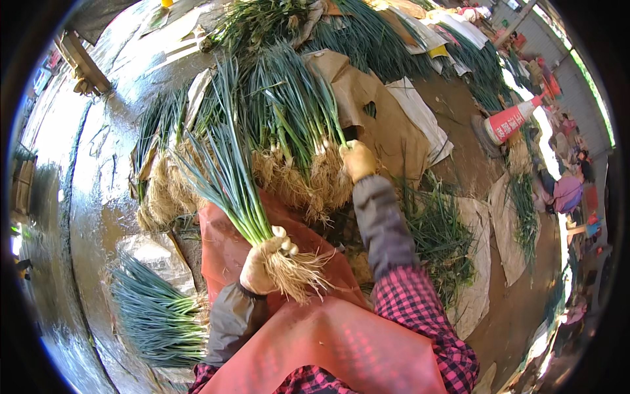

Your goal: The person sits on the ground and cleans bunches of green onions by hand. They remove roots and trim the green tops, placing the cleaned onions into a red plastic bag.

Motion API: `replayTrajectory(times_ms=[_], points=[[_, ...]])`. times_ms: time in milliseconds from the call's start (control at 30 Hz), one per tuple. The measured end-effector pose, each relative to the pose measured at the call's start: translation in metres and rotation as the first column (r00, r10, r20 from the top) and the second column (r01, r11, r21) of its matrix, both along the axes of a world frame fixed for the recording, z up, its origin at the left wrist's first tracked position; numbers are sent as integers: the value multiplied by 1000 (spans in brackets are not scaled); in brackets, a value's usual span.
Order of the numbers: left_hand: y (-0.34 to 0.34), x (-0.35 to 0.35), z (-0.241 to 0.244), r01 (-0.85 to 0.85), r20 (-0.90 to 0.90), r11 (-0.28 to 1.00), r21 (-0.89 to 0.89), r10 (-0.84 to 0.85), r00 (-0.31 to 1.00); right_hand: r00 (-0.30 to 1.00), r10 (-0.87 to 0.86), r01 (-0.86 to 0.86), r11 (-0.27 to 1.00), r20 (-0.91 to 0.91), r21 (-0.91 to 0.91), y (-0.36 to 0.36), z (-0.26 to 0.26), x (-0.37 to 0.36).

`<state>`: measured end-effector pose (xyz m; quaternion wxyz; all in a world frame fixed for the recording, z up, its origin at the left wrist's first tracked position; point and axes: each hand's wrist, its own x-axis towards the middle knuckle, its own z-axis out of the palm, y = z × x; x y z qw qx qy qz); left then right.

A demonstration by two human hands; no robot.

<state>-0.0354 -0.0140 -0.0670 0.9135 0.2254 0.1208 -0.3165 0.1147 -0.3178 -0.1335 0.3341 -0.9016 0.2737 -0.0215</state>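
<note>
My left hand (pixel 259 268) is closed around the lower stems of a bunch of green onions (pixel 246 207). Its white bulbs (pixel 284 240) and stringy roots (pixel 300 273) stick out past the hand, and the leaves point up and away. My right hand (pixel 359 160) is farther out, at the right edge of a large pile of green onions (pixel 290 103). Its fingers are curled on the base of one green stalk (pixel 340 129); the fingertips are hidden. Tangled tan roots (pixel 322 180) hang along the near side of the pile.
A red apron (pixel 334 344) covers my lap. At lower left lies a stack of trimmed green onions (pixel 157 315). Loose leaves (pixel 438 236) litter the right side, near brown sacking (pixel 379 108). A traffic cone (pixel 512 120) stands beyond. Wet floor (pixel 88 207) stretches left; people (pixel 568 192) sit far right.
</note>
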Motion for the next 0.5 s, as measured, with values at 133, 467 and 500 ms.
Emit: replayTrajectory(times_ms=[133,467,500], points=[[-11,-16,5,44,47,989,142,-51,998,978,106,-155,946,179,286,81,71,-113],[-11,-34,-7,122,-71,950,289,-105,992,870,351,-471,379,347,796,113,46,-168],[-9,-34,-7,156,-91,950,269,-137,986,789,437,-598,390,431,700,116,34,-174]])
